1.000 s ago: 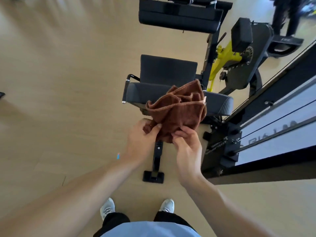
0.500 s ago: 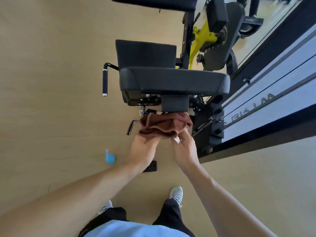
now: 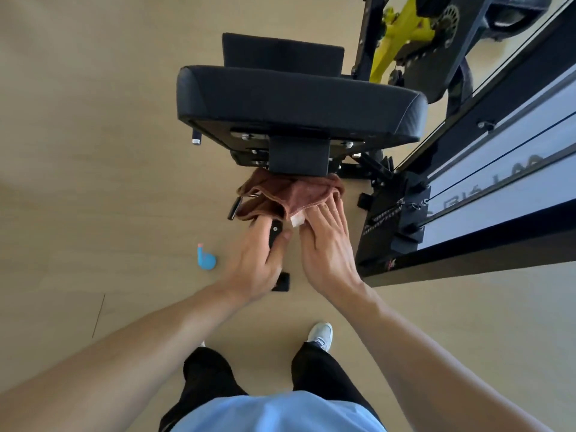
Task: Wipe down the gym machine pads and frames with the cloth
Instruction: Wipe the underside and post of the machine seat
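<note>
Below the black seat pad (image 3: 299, 101), a brown cloth (image 3: 290, 193) drapes over the frame post just under the seat bracket (image 3: 299, 159). Left hand (image 3: 255, 263) grips the post, fingers reaching under the cloth; right hand (image 3: 327, 244) lies w/ straight fingers pressing the cloth's right edge. Blue bottle (image 3: 205, 260) on floor (image 3: 93, 151), left of hands.

brown cloth (image 3: 290, 194) bunched beneath black seat pad (image 3: 299, 101), on frame

A small blue object (image 3: 206, 259) lies on the tan wood-look floor (image 3: 93, 151) at nine o'clock, while one white sneaker (image 3: 321, 334) shows at six o'clock below black trousers (image 3: 314, 369).
</note>
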Demonstrator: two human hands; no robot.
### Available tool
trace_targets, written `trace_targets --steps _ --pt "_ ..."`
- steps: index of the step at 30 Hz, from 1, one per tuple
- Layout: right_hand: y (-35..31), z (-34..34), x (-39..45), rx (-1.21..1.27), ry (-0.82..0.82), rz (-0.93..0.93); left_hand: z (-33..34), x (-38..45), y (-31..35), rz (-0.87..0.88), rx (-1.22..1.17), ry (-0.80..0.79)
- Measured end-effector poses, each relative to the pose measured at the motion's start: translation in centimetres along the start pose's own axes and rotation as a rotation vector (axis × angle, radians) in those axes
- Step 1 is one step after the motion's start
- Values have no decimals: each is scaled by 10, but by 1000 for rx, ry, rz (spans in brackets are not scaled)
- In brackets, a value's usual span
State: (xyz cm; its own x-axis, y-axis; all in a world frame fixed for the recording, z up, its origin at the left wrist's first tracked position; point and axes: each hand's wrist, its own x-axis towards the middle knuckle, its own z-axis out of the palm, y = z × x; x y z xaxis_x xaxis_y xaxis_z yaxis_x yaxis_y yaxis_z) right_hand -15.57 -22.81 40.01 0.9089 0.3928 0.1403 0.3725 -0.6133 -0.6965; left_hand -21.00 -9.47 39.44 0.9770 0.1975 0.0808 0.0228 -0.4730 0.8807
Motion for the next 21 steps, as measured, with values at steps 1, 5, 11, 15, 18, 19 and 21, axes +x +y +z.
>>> trace_targets --steps 1,5,11,15,18,19,21 --pt "-1 2 -1 41 15 -13 -3 -1 -3 53 60 13" --pt "-8 2 2 162 23 56 -14 9 -5 115 93 35" --pt "-22 -2 21 674 -92 538 -27 36 12 -195 -51 -2" --pt "-29 4 32 1010 16 796 -24 43 19 -348 -159 76" --pt "-34 13 37 1345 54 930 -24 41 20 -472 -400 187" --pt "-35 17 38 1474 70 973 -25 40 20 -467 -423 210" --pt "-39 21 42 1664 130 1037 -31 40 19 -452 -454 226"
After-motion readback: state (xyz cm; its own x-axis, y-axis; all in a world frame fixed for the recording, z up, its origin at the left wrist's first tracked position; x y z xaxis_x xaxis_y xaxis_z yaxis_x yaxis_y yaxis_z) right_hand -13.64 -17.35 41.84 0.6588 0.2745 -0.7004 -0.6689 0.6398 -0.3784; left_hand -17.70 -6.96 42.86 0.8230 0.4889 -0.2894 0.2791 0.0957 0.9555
